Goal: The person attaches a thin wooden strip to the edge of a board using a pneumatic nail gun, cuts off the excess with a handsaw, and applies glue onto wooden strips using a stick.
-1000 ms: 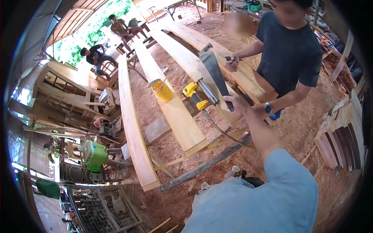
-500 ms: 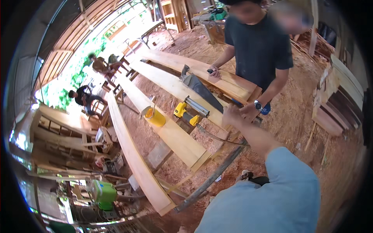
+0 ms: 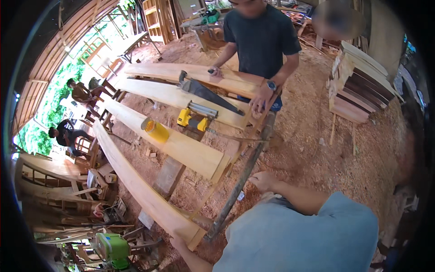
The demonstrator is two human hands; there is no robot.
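My right hand (image 3: 262, 181) hangs low over the sawdust floor with fingers loosely curled and nothing in it, just right of a long dark bar (image 3: 242, 181). My left hand (image 3: 178, 242) reaches the near end of a long curved plank (image 3: 136, 181); its grip is hidden. A handsaw (image 3: 206, 93) lies across the pale planks (image 3: 181, 145). A co-worker in a dark shirt stands opposite, one hand (image 3: 258, 102) by the saw's handle end, the other (image 3: 215, 71) on the far plank. A yellow power tool (image 3: 195, 120) and a yellow can (image 3: 155, 130) rest on the planks.
Stacked boards (image 3: 362, 86) stand at the right. A green machine (image 3: 112, 249) sits at the lower left beside wooden frames. Two people (image 3: 72, 131) sit at the far left. Workbenches and shelves fill the back.
My right arm, stretched toward the saw's handle before, has pulled back low toward me. The saw now lies on the planks by the co-worker's hand. The view has swung left.
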